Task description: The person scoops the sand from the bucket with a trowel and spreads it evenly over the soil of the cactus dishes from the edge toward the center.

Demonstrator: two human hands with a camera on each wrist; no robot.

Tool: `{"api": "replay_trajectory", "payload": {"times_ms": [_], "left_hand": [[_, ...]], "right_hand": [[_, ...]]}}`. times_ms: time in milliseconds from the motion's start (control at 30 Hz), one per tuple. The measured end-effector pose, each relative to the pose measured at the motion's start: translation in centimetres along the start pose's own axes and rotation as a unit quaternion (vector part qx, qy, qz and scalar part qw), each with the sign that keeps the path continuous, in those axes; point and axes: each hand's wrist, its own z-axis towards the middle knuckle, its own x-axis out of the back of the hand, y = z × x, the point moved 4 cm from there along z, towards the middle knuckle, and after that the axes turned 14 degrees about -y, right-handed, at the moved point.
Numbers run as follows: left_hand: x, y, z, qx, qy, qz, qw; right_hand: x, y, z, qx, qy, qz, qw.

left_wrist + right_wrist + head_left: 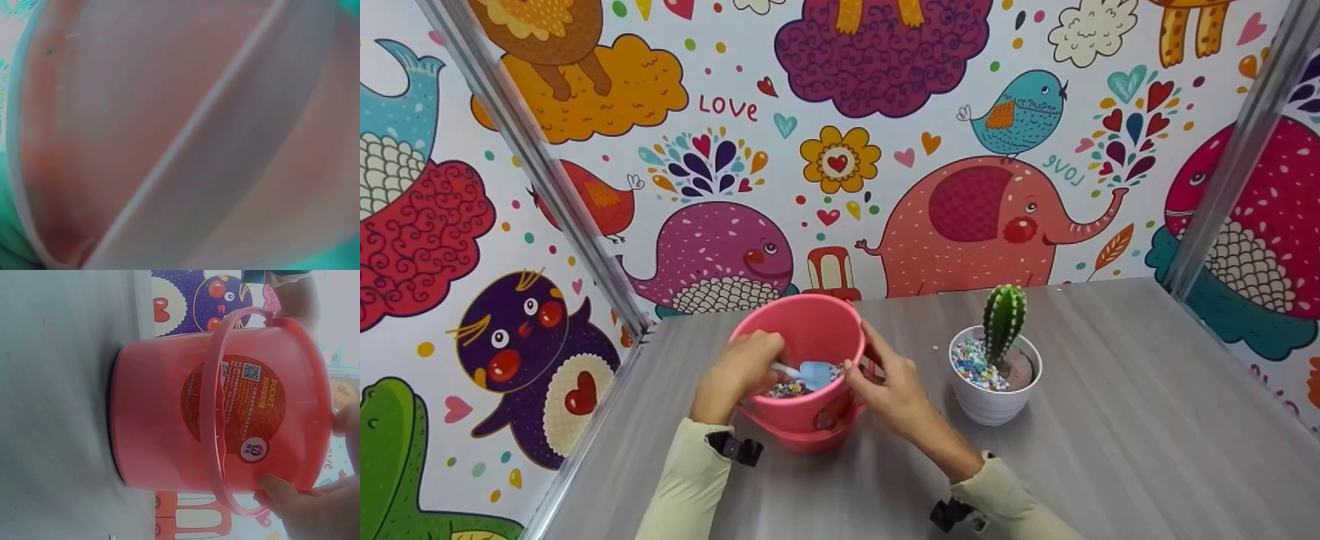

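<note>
A pink plastic bucket (799, 409) stands on the table, its carrying handle (211, 405) hanging down its side. My left hand (739, 371) reaches over the rim and pinches the white handle of a small light-blue toy shovel (814, 374). The shovel's blade lies over multicoloured pebbles (787, 388) inside the bucket. On the opposite side, my right hand (894, 382) grips the rim, with thumb and fingers on the bucket wall. A label (239, 402) faces the right wrist camera. Only blurred pink bucket wall (140, 84) fills the left wrist view, so the left fingers are hidden there.
To the right stands a white pot (988, 409) with a green cactus (1003, 322). Coloured pebbles (976, 366) cover part of its top; a brownish patch shows beside them. A grey wood-grain table (1125, 420) meets a cartoon-printed wall (840, 217) behind, with metal posts (1234, 142) at the corners.
</note>
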Motion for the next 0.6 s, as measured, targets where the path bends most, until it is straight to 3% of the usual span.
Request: {"api": "replay_trajectory", "payload": {"times_ms": [367, 600], "left_hand": [[-0.44, 0.51, 0.59, 0.039, 0.052, 0.068, 0.9956], [-0.51, 0.29, 0.68, 0.016, -0.004, 0.038, 0.9992]], "right_hand": [[-0.03, 0.12, 0.07, -0.009, -0.004, 0.011, 0.9999], [-0.03, 0.18, 0.17, 0.002, 0.000, 0.006, 1.0000]]}}
